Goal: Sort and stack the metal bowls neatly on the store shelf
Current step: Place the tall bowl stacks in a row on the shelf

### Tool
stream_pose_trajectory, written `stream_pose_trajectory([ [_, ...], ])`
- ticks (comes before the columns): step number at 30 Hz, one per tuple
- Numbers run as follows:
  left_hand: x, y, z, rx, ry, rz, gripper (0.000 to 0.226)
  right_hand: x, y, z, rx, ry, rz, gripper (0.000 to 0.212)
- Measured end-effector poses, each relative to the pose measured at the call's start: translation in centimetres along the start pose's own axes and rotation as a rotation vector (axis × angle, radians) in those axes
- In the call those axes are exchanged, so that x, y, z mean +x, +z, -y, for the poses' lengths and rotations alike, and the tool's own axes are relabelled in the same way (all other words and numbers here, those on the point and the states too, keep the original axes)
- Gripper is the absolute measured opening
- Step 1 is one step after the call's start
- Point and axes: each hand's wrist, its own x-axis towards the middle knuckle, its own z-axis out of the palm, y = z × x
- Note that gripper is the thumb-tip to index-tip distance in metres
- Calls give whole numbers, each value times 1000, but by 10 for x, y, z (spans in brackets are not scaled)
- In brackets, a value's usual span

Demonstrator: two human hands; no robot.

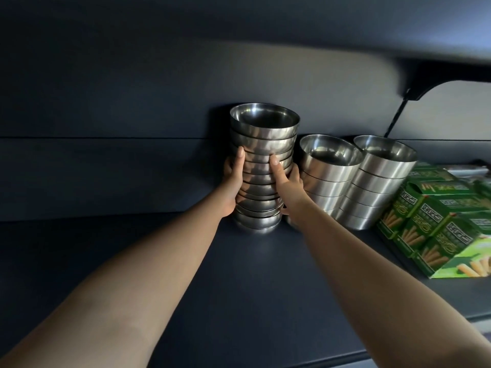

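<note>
A dark shelf fills most of the view, with a dark back wall behind it and the underside of another shelf overhead. Two bare forearms reach in from the bottom edge toward the back of the shelf. At the right, green snack boxes lie piled on the shelf, printed with pictures of rolled wafers. Just left of them stand two stacks of metal bowls: the right stack is beside the boxes, and the middle stack stands close against it, perhaps touching it, though the angle makes that hard to judge. Both are made of straight-sided bowls nested together. Further left, at the back wall, stands the tall stack of rounder bowls, higher than the other two, with its base on the shelf. The left hand grasps the left side of this stack, thumb pressed up along the front and fingers wrapped behind. The right hand grasps its right side in the same way, thumb on the front, fingers curled into the narrow gap beside the middle stack.
</note>
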Motion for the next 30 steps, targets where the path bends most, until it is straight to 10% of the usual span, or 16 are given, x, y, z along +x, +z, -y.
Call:
stream_pose_trajectory([
  [12,-6,-10,3,-82,53,139,105,12,6,-33,196,67,78,141],
  [19,-11,-13,12,-154,-140,130,86,-3,3,-44,218,190,125,82],
  [30,-22,1,34,-79,-368,-21,64,1,5,-44,138,246,118,87],
])
